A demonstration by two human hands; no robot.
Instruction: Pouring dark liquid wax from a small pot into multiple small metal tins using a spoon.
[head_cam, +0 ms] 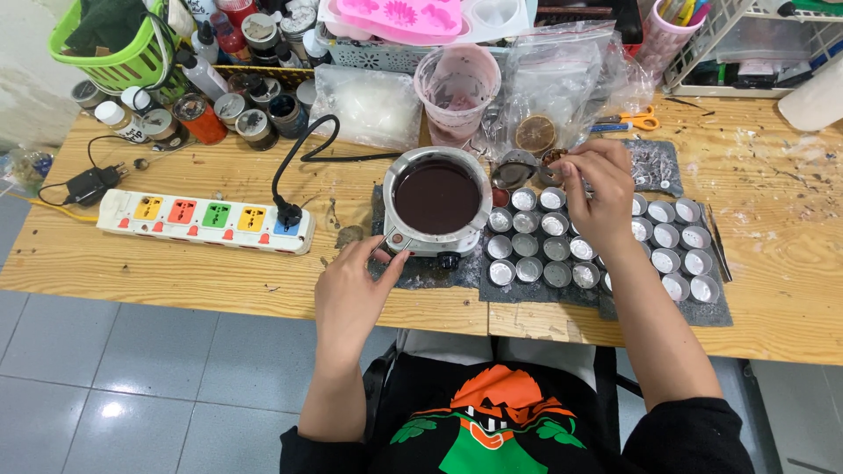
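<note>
Steadying the melting pot (436, 197) (full, dark), the left hand (356, 294) grips its base; the right hand (597, 193) pinches a small bit over the empty tin cups (527, 246) mid-bench.

A: What does the person wear?
B: A black top, with a printed graphic on the chest in orange, green and white.

A: And the sleeves?
B: Black, pushed up near the elbows, so both forearms are bare.

A: Anything on the left hand (351, 294) or right hand (597, 197)?
B: No gloves show; fingers bare.
</note>
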